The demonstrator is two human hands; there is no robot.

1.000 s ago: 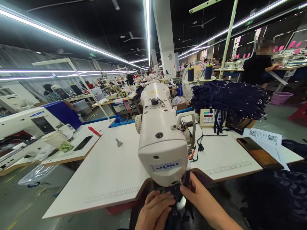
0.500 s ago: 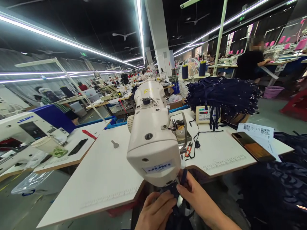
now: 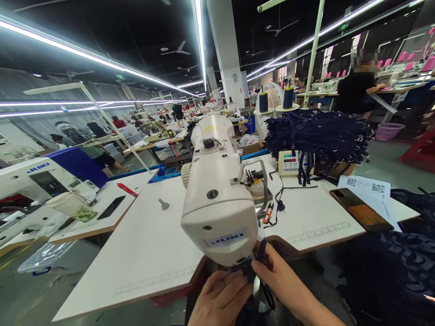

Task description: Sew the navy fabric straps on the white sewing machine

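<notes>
Closest in, just under the head of the sewing machine [image 3: 219, 199]: pinches the navy fabric [image 3: 247, 271] with the right hand [image 3: 282, 280], grip closed on it at the needle end. Lays the left hand [image 3: 220, 301] just left of that, fingers curled down on the same dark cloth; cannot tell whether that grip clasps or merely presses. Beyond, on the white desk [image 3: 152, 244] right of the machine: red-handled snips [image 3: 268, 212] close against its base, then a phone [image 3: 360, 215] lying partly over a printed sheet [image 3: 365, 186]. Further back on that side, a small control box [image 3: 288, 163] beneath a heap of navy straps [image 3: 316, 133]. Behind the machine, two thread cones [image 3: 263, 102] before a fan [image 3: 273, 90]. Far right of the machine, a person in a dark top [image 3: 353, 93] at another desk.
</notes>
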